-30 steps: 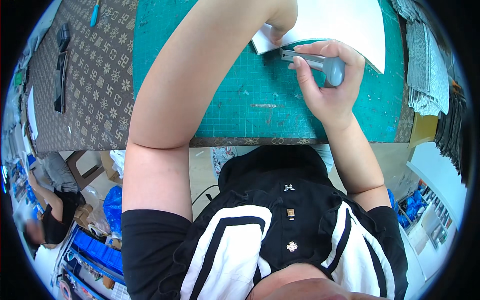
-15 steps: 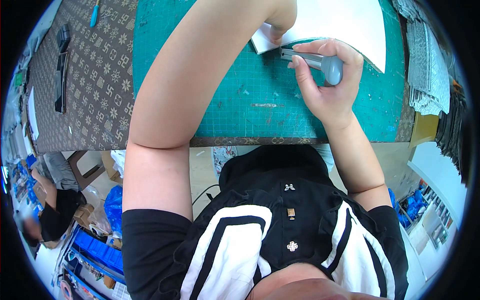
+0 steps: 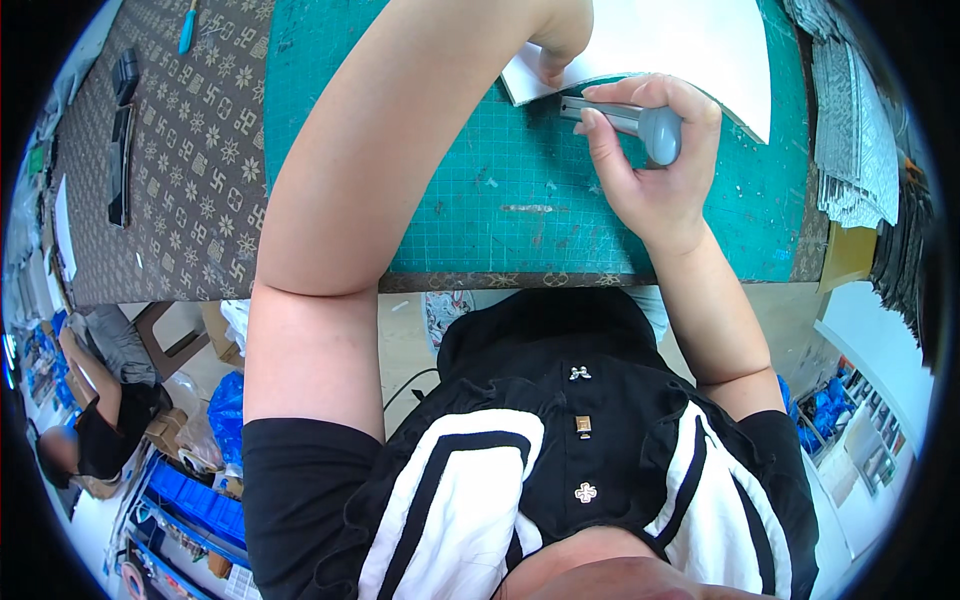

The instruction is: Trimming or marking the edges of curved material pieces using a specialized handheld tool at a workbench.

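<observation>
White panel (image 3: 690,40) overlies green mat (image 3: 490,225) near seemingly quilted sheets (image 3: 852,130)

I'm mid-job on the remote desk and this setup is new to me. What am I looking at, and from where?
There is no robot here, just a person's two bare hands. The view comes from a wide fisheye camera on their head, looking down, so straight edges bend.

The right hand grips a grey hand tool; its exact kind is unclear. The left hand, partly cut off above, has its fingers at the near edge of a white sheet. The sheet lies on a green gridded mat, on a table with a brown patterned cover. A blue-handled tool lies far left.
</observation>
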